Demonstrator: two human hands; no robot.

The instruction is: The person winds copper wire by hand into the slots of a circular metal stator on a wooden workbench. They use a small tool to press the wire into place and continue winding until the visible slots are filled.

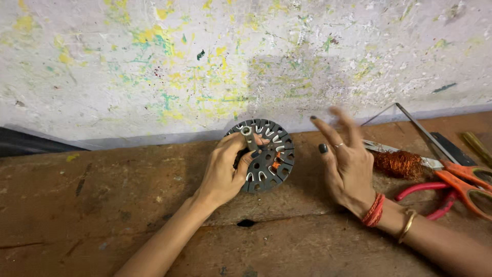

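Observation:
My left hand (225,166) grips a round dark metal slotted disc (271,154), a motor core with white-lined slots, and holds it tilted up off the wooden bench. A small metal ring-ended piece (247,134) sits under my thumb on the disc's face. A bit of orange copper wire (275,165) shows in one slot. My right hand (346,159) hovers just right of the disc, palm toward it, fingers spread and blurred, holding nothing. It wears a ring, red threads and a gold bangle at the wrist.
The worn wooden bench (102,205) runs against a paint-splattered wall (205,61). At the right lie a tangle of copper wire (397,163), orange-handled scissors (461,179), red-handled pliers (430,197) and a thin metal rod (420,128). A small hole (246,223) marks the bench.

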